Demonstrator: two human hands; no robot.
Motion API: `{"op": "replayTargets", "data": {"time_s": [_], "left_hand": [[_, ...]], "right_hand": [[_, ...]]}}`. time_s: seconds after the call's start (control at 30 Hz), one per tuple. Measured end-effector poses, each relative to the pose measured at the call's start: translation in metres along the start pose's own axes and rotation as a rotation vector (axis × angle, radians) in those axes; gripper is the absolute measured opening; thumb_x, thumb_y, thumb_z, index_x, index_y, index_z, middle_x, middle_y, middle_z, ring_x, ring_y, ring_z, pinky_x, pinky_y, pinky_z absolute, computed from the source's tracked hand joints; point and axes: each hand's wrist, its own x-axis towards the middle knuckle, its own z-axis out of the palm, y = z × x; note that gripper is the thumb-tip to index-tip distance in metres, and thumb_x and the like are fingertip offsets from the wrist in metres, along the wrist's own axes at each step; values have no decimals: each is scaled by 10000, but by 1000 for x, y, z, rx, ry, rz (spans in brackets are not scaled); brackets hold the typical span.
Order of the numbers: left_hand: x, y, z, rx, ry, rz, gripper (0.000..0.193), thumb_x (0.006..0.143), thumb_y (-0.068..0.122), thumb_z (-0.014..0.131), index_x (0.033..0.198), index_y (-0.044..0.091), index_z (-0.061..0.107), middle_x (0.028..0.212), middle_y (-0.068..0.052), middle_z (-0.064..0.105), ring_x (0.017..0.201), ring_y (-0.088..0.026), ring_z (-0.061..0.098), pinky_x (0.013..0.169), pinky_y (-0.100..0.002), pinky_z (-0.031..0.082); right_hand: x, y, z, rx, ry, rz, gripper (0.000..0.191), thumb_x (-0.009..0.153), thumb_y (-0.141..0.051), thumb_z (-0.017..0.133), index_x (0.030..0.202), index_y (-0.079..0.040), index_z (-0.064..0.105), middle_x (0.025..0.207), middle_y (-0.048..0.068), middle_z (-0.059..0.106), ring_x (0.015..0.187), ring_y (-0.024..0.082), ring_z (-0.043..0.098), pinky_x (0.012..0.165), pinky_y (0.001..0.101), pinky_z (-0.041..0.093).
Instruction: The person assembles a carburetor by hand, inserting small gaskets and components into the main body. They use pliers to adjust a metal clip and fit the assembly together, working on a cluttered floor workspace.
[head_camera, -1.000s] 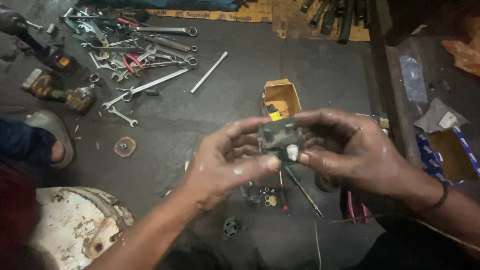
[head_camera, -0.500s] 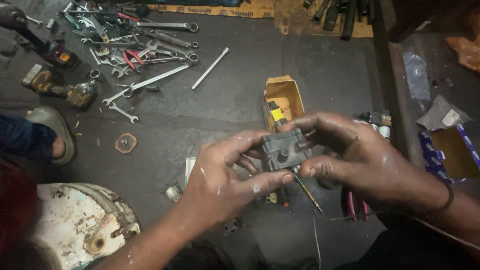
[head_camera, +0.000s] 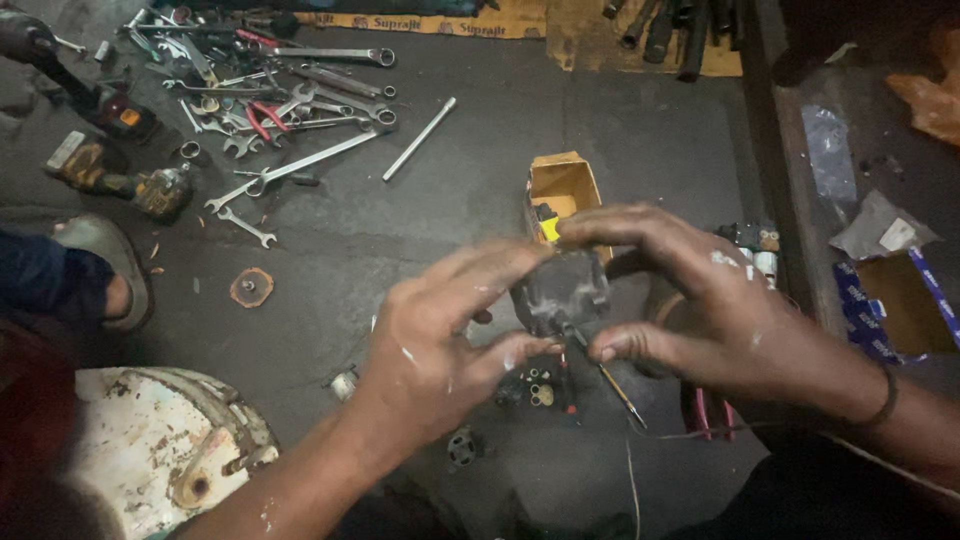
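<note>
Fingers (head_camera: 520, 262) around grey part (head_camera: 562, 290), wrenches (head_camera: 290, 110) beyond

A repair workshop is shown: wrenches (head_camera: 290, 165) and red-handled pliers (head_camera: 258, 118) are strewn over a dark, grimy floor (head_camera: 470, 200), a power tool (head_camera: 120, 180) is lying nearby, and a worn metal casing (head_camera: 150, 460) is parked below.

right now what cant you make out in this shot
- Head view: the dark grey part held between the left hand and right hand is motion-blurred, and fingers cover its sides, so its details are unclear.
- Head view: the small pieces on the floor below it are too small to identify.
- Head view: the pile of wrenches is cut off by the top edge.
</note>
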Motion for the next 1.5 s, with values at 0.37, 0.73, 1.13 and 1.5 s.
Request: {"op": "replayTargets", "data": {"time_s": [0.37,0.73,1.13,1.5], "left_hand": [[-6,-14,2,50,6,-5,785,746,65,791,1456,31,457,1363,-208,647,1188,-315,696,819,-346,603],[-3,-39,6,-836,-257,-967,738,801,420,730,1305,-80,526,997,-201,755,805,-270,791,668,-379,680],[-2,-45,1,-760,67,-847,680,780,169,812,1311,-74,465,1018,-210,740,776,-239,762,633,-336,655],[-2,-36,-2,-770,14,-867,652,738,53,792,1292,-58,466,980,-170,749,857,-246,786,732,-369,698]], "right_hand": [[-3,4,3,-14,87,-80,675,801,-146,833,1382,-58,500,1440,163,571,1369,312,583,1019,365,562],[1,5,20,-529,39,-205,723,752,-286,890,1354,-114,528,1314,133,631,1220,306,647,938,407,611],[-26,90,27,-469,-187,633,512,980,-368,637,1381,-65,538,1266,171,655,905,320,732,753,418,664],[-122,251,126,-714,-382,878,534,883,-512,643,1230,-107,668,1211,209,701,1159,374,661,1005,481,521]]}}
